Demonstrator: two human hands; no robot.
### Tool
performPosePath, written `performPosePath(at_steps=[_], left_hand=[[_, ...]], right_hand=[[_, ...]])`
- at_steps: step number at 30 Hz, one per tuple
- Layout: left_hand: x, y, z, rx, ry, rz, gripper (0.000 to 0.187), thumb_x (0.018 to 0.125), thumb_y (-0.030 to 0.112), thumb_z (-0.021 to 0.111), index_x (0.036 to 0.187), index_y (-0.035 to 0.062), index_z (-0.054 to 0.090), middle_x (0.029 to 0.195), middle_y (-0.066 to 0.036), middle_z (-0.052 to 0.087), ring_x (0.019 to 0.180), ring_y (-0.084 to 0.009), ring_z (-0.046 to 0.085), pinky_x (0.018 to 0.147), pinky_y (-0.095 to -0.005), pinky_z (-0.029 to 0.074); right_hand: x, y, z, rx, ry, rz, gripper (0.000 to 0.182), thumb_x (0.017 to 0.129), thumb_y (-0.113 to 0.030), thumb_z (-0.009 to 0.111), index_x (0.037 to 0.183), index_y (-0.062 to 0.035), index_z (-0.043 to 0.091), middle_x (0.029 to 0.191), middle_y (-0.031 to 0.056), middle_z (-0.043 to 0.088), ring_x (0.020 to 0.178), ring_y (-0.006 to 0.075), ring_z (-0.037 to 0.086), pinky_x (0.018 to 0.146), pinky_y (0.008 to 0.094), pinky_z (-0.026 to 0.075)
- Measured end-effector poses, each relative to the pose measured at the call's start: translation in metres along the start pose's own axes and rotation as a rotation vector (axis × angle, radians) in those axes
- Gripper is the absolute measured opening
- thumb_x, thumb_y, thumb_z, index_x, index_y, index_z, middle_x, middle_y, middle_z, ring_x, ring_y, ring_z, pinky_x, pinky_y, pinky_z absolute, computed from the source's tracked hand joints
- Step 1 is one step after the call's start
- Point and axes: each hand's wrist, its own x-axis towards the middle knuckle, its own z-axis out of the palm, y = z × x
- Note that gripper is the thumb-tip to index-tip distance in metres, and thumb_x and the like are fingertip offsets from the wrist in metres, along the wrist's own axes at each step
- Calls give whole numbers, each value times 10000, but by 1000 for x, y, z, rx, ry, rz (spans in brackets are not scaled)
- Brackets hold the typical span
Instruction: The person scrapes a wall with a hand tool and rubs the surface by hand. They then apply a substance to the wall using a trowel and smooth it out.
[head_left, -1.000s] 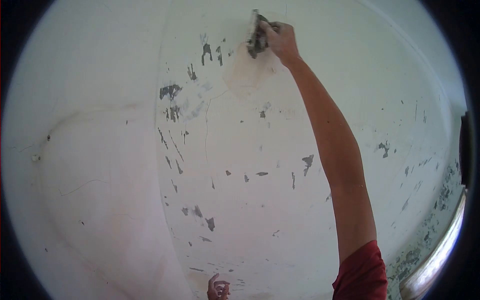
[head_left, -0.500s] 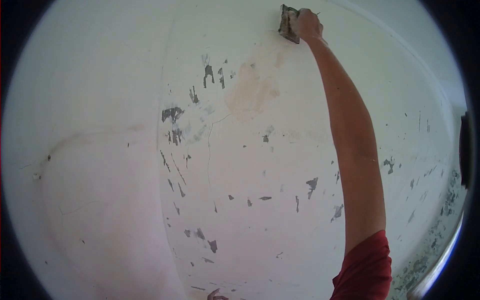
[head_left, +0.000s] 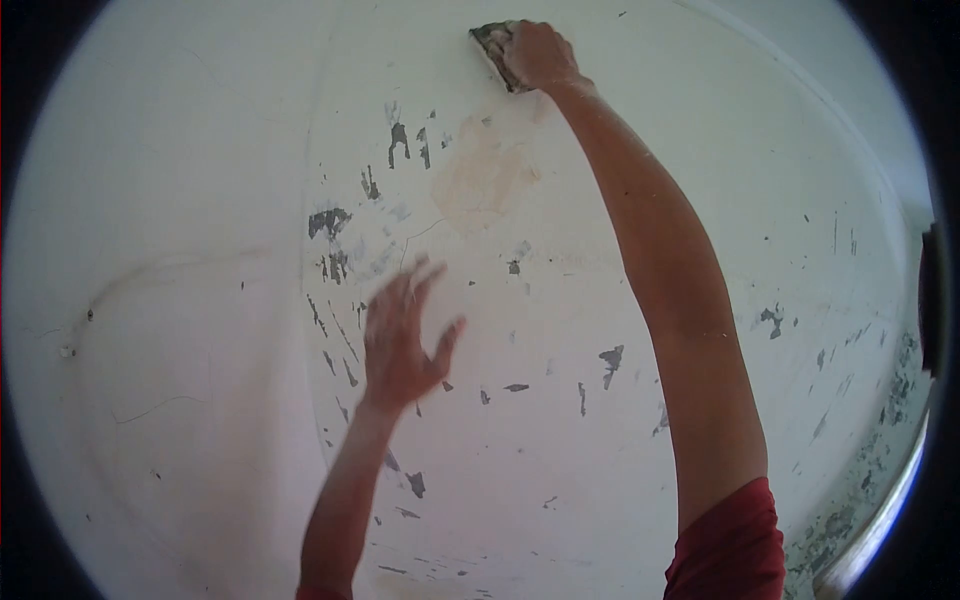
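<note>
High on the white wall [head_left: 620, 200], my right hand [head_left: 545, 58] grips a worn, dusty sanding block [head_left: 494, 50] from its right side. The block lies tilted against the wall, above a peach-coloured patch [head_left: 488, 175]. My left hand [head_left: 402, 345] is raised lower and to the left, in front of the wall, its fingers spread and slightly blurred. Nothing is in it. A thin crack [head_left: 422, 230] in the wall shows just above its fingertips.
Grey chipped spots [head_left: 328, 224] are scattered over the wall, with more flaking [head_left: 835, 525] at the lower right edge. A vertical corner line runs left of my left hand. A dark object [head_left: 930, 300] stands at the far right.
My right hand has moved left with the sanding block. My left hand has risen from the bottom edge into the middle of the view, and the view has shifted slightly.
</note>
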Motion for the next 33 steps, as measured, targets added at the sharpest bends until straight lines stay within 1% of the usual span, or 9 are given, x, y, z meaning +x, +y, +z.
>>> performPosePath(at_steps=[2, 4, 8, 12, 14, 22, 25, 27, 33], left_hand=[[33, -26, 5, 42, 7, 15, 650, 912, 324, 722, 1490, 135, 495, 1546, -157, 475, 1433, -363, 426, 1178, -526, 302], [56, -48, 5, 158, 19, 17, 772, 899, 385, 728, 1551, 126, 404, 1622, -169, 371, 1478, -371, 364, 1210, -552, 245], [80, -70, -1, 175, -118, -102, 839, 908, 440, 718, 1592, 127, 346, 1641, -160, 339, 1508, -357, 327, 1251, -537, 187], [78, -75, -4, 235, -203, -150, 830, 936, 463, 677, 1603, 119, 323, 1652, -144, 334, 1522, -329, 315, 1267, -532, 157], [76, -82, -2, 225, -215, -105, 794, 974, 471, 617, 1610, 112, 307, 1668, -124, 318, 1540, -294, 295, 1277, -530, 132], [76, -88, -9, 186, -230, -78, 659, 1049, 371, 500, 1627, 150, 274, 1664, -124, 331, 1536, -284, 313, 1271, -546, 132], [76, -89, -9, 167, -204, -61, 638, 1062, 359, 477, 1629, 155, 269, 1647, -137, 360, 1525, -300, 334, 1263, -555, 140], [73, -88, -6, 145, -194, -61, 633, 1066, 358, 471, 1629, 155, 268, 1638, -143, 375, 1520, -308, 344, 1260, -559, 145], [71, -86, 0, 93, -116, -63, 639, 1074, 339, 461, 1637, 134, 239, 1613, -160, 406, 1502, -312, 374, 1255, -543, 163]], right_hand=[[-12, -3, 6, -119, -1, -145, 300, 937, -253, 633, 1101, -24, 734, 1098, 229, 737, 1053, 389, 716, 929, 492, 569], [-20, -2, 2, -134, -48, -165, 293, 934, -239, 615, 1097, -31, 742, 1100, 232, 735, 1053, 391, 715, 928, 488, 569], [-4, 16, -4, -9, -31, -168, 302, 937, -245, 568, 1082, -81, 777, 1066, 227, 741, 1038, 391, 713, 932, 479, 564], [16, 59, -26, -4, -2, -176, 310, 944, -286, 570, 1089, -127, 792, 1008, 216, 749, 1006, 396, 715, 934, 478, 556], [21, 71, -34, 104, 36, -41, 317, 951, -331, 582, 1101, -156, 800, 981, 207, 756, 976, 394, 721, 916, 492, 550], [-2, 86, -30, 34, 125, -47, 337, 984, -389, 605, 1051, -124, 801, 973, 214, 755, 963, 392, 722, 887, 493, 544], [-3, 75, -19, -32, 90, -79, 340, 993, -374, 600, 1031, -93, 789, 980, 214, 748, 954, 393, 716, 875, 490, 548], [-11, 66, -16, -55, 145, -238, 341, 1047, -312, 516, 1118, -87, 763, 961, 228, 732, 888, 412, 702, 832, 480, 545], [-53, 18, -9, -134, 34, -384, 242, 1012, -145, 561, 1135, -45, 744, 945, 230, 725, 868, 407, 701, 825, 492, 555]])
